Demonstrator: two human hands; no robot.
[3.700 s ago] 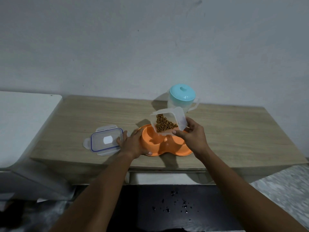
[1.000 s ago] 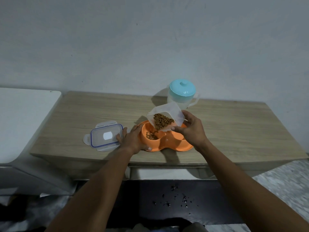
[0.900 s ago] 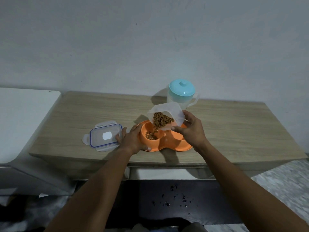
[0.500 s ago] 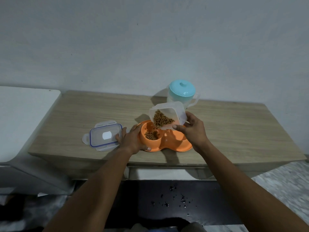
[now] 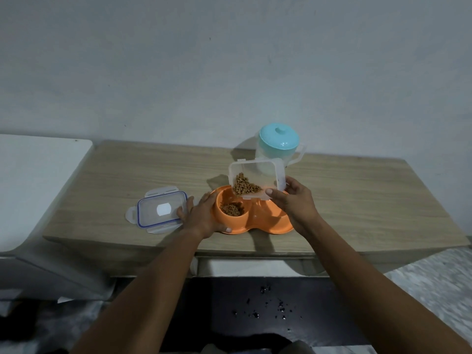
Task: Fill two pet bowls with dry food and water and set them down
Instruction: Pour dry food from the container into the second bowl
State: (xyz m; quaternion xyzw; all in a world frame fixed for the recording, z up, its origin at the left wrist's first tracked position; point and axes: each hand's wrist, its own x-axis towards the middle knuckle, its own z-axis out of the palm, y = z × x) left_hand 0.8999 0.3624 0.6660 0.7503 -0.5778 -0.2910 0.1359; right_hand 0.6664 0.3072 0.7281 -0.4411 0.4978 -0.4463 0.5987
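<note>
An orange double pet bowl [image 5: 258, 222] sits near the front edge of the wooden counter [image 5: 127, 175]. Its left well holds a small heap of brown dry food [image 5: 232, 209]; the right well is mostly hidden behind my right hand. My right hand [image 5: 293, 203] grips a clear plastic container [image 5: 265, 172] with kibble [image 5: 244, 187] in its lower left corner, tilted above the left well. My left hand [image 5: 201, 215] holds the bowl's left side, thumb on the front rim. A clear jug with a turquoise lid [image 5: 278, 139] stands behind the container.
The container's clear lid with blue seal [image 5: 161, 210] lies flat on the counter left of my left hand. A white appliance top [image 5: 33, 180] adjoins the counter on the left. Dark crumbs dot the black floor [image 5: 268, 302] below the counter edge.
Kibble has poured from the container into the left well, which was empty at first. The container has tipped back slightly and now holds less food. My left hand stays on the bowl.
</note>
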